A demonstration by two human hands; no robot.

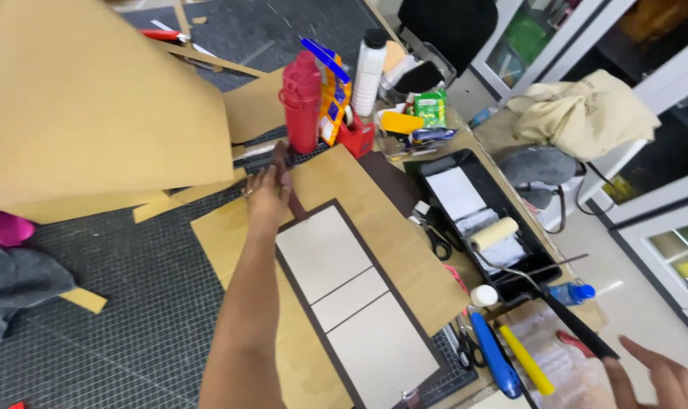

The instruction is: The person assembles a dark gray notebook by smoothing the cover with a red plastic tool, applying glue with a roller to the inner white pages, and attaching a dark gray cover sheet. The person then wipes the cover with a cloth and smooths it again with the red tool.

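My left hand (266, 195) reaches forward and pinches a dark brown strip (285, 168) at the far corner of a dark brown cover sheet (344, 220). Three pale grey boards (321, 254) lie on that sheet in a row. The sheet rests on a brown kraft paper sheet (374, 197) on a dark cutting mat (132, 310). My right hand (662, 377) hovers at the bottom right, off the table's edge, fingers spread and holding nothing.
A large cardboard sheet (94, 98) tilts up at the left. A red bottle (302, 98) and a white bottle (369, 60) stand beyond my left hand. A black paint tray (435, 170) with a roller (494, 233), scissors (437, 242) and blue (495, 363) and yellow (525, 360) cutters lie right.
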